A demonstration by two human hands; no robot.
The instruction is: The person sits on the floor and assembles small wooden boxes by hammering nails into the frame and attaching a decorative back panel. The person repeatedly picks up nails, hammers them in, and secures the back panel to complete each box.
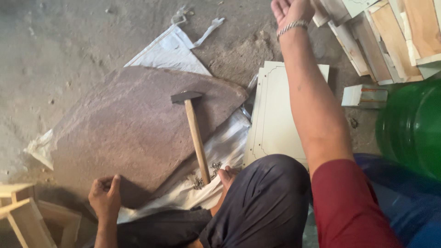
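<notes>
Left hand (pixel 104 195) curled at stone slab (pixel 138 128) edge, right hand (pixel 291 10) open by stacked wood (pixel 390 36)

Hammer (pixel 195 133) blocks slab (pixel 133 128) middle (left side free).

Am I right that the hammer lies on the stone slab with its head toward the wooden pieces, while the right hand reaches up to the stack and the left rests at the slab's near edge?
Nearly. In the head view the hammer lies on the stone slab, but the wooden pieces are off to the right and its head points up the frame. The right hand and left hand are as you say.
</notes>
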